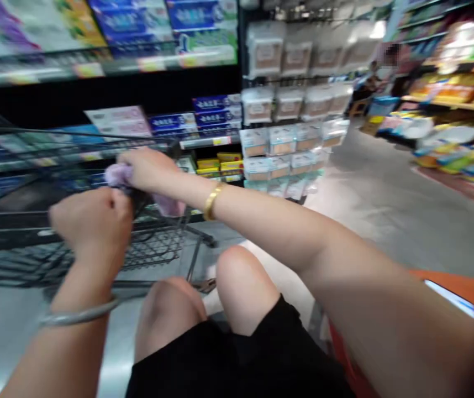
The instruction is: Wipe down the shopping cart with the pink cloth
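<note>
Lilac cloth [117, 174] sits bunched in the closed right hand [151, 167] on the shopping cart [158, 249] rim, apparently mid-wipe. The left hand [93, 222] is fisted beside the cloth, its hold unclear.

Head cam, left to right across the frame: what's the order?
left hand → right hand, holding a pink cloth → gold bracelet → hanging white packs → orange object

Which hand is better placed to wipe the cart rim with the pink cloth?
Right, probably: the right hand holds the cloth at the cart rim; the left hand is closed on the frame beside it.
</note>
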Demonstrator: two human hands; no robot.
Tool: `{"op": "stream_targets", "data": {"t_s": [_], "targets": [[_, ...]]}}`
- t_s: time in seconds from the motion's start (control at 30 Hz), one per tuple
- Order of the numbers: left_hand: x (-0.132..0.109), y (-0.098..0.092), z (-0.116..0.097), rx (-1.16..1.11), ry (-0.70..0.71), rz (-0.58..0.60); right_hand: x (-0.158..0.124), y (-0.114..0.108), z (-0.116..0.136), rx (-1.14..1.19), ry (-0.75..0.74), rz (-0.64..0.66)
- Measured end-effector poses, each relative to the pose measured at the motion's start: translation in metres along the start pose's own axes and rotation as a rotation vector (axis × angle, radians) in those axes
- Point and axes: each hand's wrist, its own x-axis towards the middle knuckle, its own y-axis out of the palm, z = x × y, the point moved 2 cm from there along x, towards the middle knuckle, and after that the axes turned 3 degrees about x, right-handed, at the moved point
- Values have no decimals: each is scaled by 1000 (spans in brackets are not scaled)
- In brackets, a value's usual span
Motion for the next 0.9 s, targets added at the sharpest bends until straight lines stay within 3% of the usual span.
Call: {"op": "stream_targets", "data": {"t_s": [0.07,0.13,0.2,0.37,0.43,0.5,0.57,0.7,0.83,0.9], "targets": [[-2,-7,8,192,38,-81,-3,0,-4,-88,0,-31],[-2,-9,5,193,72,-157,-9,-4,-12,-189,111,-128],[-2,-10,0,154,94,-179,-15,-5,-13,-195,108,-165],[-5,-14,-3,86,113,-206,-18,0,-9,-73,-177,-146],[-7,-15,-2,65,115,-217,-17,0,-19,10,-93,-259],[-8,-16,-1,40,114,-225,-19,2,-31,82,103,-440],[-8,-17,0,22,108,-229,-24,9,-34,156,107,-551],[-9,-18,1,11,104,-226,-34,30,-33,221,-20,-579],[-9,-17,2,9,95,-223,-33,34,-47,343,191,-754],[-9,-17,2,12,97,-227,-35,35,-48,371,243,-781]]}}
